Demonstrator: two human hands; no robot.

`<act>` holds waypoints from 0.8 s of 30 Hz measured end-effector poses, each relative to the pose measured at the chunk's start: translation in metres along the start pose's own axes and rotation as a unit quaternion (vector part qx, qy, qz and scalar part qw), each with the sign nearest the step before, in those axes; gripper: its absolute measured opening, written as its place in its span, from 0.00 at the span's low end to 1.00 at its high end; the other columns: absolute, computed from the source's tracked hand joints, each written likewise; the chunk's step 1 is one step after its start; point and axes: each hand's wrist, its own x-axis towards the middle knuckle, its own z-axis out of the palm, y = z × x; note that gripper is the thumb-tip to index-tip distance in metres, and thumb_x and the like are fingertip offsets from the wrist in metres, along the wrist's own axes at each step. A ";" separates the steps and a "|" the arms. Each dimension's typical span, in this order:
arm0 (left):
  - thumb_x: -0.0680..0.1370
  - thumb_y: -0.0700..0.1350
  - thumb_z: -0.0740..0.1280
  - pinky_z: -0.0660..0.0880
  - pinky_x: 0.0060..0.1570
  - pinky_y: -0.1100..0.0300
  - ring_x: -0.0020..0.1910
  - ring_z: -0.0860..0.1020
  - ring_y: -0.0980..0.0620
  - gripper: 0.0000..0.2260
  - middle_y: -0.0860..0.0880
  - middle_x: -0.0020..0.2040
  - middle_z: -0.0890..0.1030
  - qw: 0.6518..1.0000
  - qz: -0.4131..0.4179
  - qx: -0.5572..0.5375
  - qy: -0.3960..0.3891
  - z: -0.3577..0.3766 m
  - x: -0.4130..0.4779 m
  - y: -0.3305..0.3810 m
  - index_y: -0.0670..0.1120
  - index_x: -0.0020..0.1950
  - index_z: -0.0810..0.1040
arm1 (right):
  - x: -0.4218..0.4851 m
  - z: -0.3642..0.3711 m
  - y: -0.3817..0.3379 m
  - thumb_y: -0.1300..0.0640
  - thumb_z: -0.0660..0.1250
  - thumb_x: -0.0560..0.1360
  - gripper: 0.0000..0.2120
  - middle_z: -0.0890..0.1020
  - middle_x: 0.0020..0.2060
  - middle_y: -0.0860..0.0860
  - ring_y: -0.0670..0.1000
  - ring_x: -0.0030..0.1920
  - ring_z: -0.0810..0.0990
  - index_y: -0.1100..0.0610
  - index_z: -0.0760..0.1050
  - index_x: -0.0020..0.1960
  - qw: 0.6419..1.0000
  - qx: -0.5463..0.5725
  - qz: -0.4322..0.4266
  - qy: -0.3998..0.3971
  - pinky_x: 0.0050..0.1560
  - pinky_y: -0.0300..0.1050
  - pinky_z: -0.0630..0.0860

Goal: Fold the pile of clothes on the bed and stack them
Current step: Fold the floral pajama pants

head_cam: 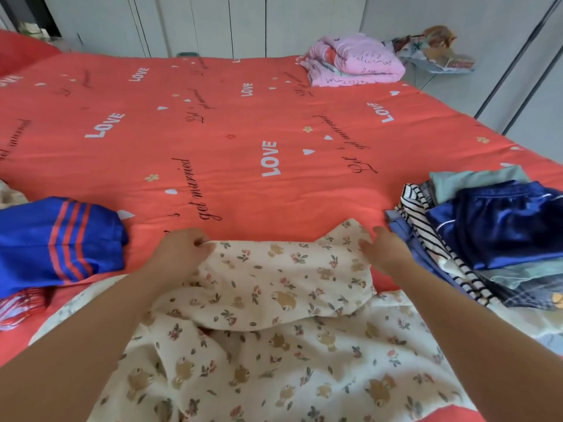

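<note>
A cream garment with small bears and flowers [274,300] lies crumpled at the near edge of the red bed [213,132]. My left hand [179,254] pinches its far left corner between curled fingers. My right hand [387,251] rests on the garment's far right edge with its fingers stretched out. A stack of folded clothes [493,233], topped by shiny dark blue shorts, stands just right of my right hand. A blue garment with red stripes [58,242] lies to the left of my left hand.
A folded pink blanket [353,60] sits at the bed's far right corner, with a patterned pillow [435,50] behind it. White wardrobe doors [213,22] line the far side. Red-and-white striped cloth [18,309] shows at the lower left.
</note>
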 end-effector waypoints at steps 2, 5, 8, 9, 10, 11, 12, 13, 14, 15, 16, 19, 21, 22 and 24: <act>0.79 0.43 0.61 0.69 0.30 0.59 0.27 0.73 0.52 0.09 0.48 0.33 0.74 0.999 -0.015 -0.041 0.008 0.000 0.004 -0.003 0.45 0.39 0.73 | 0.009 0.008 0.000 0.51 0.64 0.76 0.25 0.77 0.56 0.58 0.56 0.51 0.76 0.63 0.64 0.68 0.999 0.048 0.013 -0.010 0.44 0.42 0.69; 0.79 0.43 0.59 0.67 0.38 0.56 0.37 0.73 0.46 0.08 0.48 0.34 0.73 0.997 -0.004 0.006 0.082 0.000 0.013 -0.005 0.42 0.43 0.73 | 0.019 0.010 -0.010 0.56 0.67 0.73 0.20 0.78 0.40 0.54 0.54 0.41 0.75 0.64 0.71 0.62 0.992 0.120 0.036 -0.017 0.41 0.44 0.72; 0.80 0.43 0.58 0.65 0.40 0.57 0.41 0.73 0.45 0.07 0.46 0.37 0.74 0.988 0.006 -0.024 0.155 -0.009 0.024 0.000 0.43 0.46 0.73 | 0.022 -0.007 -0.019 0.60 0.65 0.73 0.12 0.74 0.32 0.52 0.52 0.32 0.74 0.63 0.73 0.55 0.964 0.262 0.032 0.024 0.30 0.41 0.68; 0.80 0.44 0.58 0.62 0.39 0.57 0.41 0.72 0.45 0.07 0.45 0.38 0.75 0.984 0.017 -0.018 0.176 -0.013 0.029 0.002 0.43 0.46 0.72 | 0.023 -0.018 -0.020 0.60 0.64 0.73 0.09 0.75 0.33 0.51 0.52 0.33 0.74 0.60 0.72 0.52 0.963 0.261 0.023 0.060 0.29 0.40 0.67; 0.80 0.44 0.58 0.60 0.39 0.57 0.41 0.71 0.45 0.08 0.44 0.38 0.75 0.980 0.029 -0.008 0.194 -0.015 0.034 0.002 0.42 0.45 0.72 | 0.024 -0.030 -0.020 0.60 0.64 0.73 0.08 0.76 0.35 0.51 0.52 0.35 0.75 0.58 0.71 0.52 0.969 0.230 0.012 0.094 0.30 0.40 0.67; 0.80 0.44 0.58 0.59 0.38 0.57 0.40 0.71 0.45 0.08 0.44 0.38 0.74 0.978 0.037 0.002 0.207 -0.015 0.040 0.003 0.41 0.45 0.73 | 0.027 -0.041 -0.020 0.61 0.64 0.72 0.09 0.77 0.38 0.52 0.54 0.39 0.77 0.57 0.71 0.52 0.976 0.184 0.005 0.120 0.32 0.41 0.68; 0.80 0.43 0.58 0.59 0.38 0.57 0.40 0.71 0.45 0.08 0.44 0.38 0.75 0.977 0.041 0.013 0.208 -0.013 0.046 0.005 0.40 0.46 0.73 | 0.030 -0.049 -0.020 0.62 0.65 0.72 0.12 0.78 0.42 0.53 0.56 0.44 0.78 0.57 0.71 0.54 0.982 0.133 0.002 0.136 0.36 0.41 0.69; 0.80 0.43 0.59 0.61 0.38 0.57 0.41 0.72 0.44 0.08 0.42 0.40 0.76 0.980 0.039 0.024 0.196 -0.009 0.052 0.006 0.39 0.49 0.74 | 0.032 -0.054 -0.020 0.63 0.65 0.71 0.15 0.78 0.48 0.56 0.58 0.51 0.78 0.59 0.71 0.58 0.988 0.076 0.009 0.135 0.42 0.42 0.70; 0.80 0.43 0.59 0.64 0.40 0.57 0.43 0.73 0.45 0.09 0.41 0.46 0.78 0.984 0.034 0.032 0.170 -0.004 0.056 0.008 0.39 0.54 0.75 | 0.034 -0.053 -0.018 0.63 0.66 0.71 0.19 0.76 0.54 0.58 0.59 0.56 0.76 0.61 0.69 0.61 0.992 0.011 0.021 0.122 0.46 0.45 0.71; 0.80 0.43 0.60 0.69 0.44 0.56 0.46 0.74 0.45 0.12 0.41 0.53 0.79 0.989 0.032 0.038 0.138 0.002 0.058 0.011 0.40 0.60 0.74 | 0.032 -0.049 -0.017 0.60 0.68 0.71 0.23 0.73 0.59 0.60 0.61 0.60 0.73 0.62 0.66 0.64 0.992 -0.057 0.033 0.105 0.52 0.50 0.72; 0.79 0.43 0.61 0.71 0.50 0.54 0.51 0.75 0.45 0.15 0.41 0.60 0.77 0.992 0.037 0.048 0.110 0.009 0.057 0.013 0.42 0.66 0.71 | 0.027 -0.041 -0.016 0.55 0.68 0.72 0.26 0.70 0.63 0.61 0.62 0.63 0.69 0.61 0.64 0.66 0.989 -0.110 0.035 0.092 0.57 0.53 0.71; 0.79 0.47 0.62 0.64 0.66 0.51 0.68 0.67 0.44 0.23 0.43 0.70 0.68 0.986 0.089 0.120 0.078 0.026 0.038 0.020 0.45 0.73 0.63 | 0.003 -0.007 -0.013 0.47 0.60 0.77 0.24 0.67 0.67 0.56 0.58 0.67 0.65 0.54 0.62 0.70 0.983 -0.131 -0.065 0.107 0.66 0.55 0.65; 0.79 0.51 0.60 0.57 0.71 0.51 0.73 0.60 0.47 0.26 0.47 0.74 0.62 0.971 0.149 0.181 0.037 0.037 0.018 0.021 0.49 0.75 0.58 | -0.016 0.023 -0.010 0.46 0.57 0.78 0.22 0.67 0.69 0.51 0.54 0.69 0.63 0.50 0.63 0.71 0.972 -0.122 -0.174 0.101 0.71 0.54 0.59; 0.79 0.54 0.59 0.53 0.73 0.51 0.74 0.56 0.49 0.27 0.49 0.76 0.57 0.962 0.177 0.206 0.003 0.044 0.009 0.020 0.52 0.76 0.54 | -0.022 0.037 -0.008 0.45 0.55 0.79 0.22 0.66 0.70 0.49 0.53 0.71 0.61 0.47 0.62 0.71 0.966 -0.128 -0.210 0.079 0.73 0.54 0.54; 0.79 0.58 0.56 0.45 0.74 0.49 0.76 0.49 0.50 0.29 0.51 0.77 0.49 0.934 0.205 0.286 -0.069 0.053 -0.002 0.017 0.56 0.76 0.48 | -0.024 0.056 -0.001 0.46 0.51 0.80 0.21 0.61 0.73 0.48 0.54 0.74 0.53 0.44 0.59 0.72 0.965 -0.164 -0.203 0.029 0.74 0.57 0.44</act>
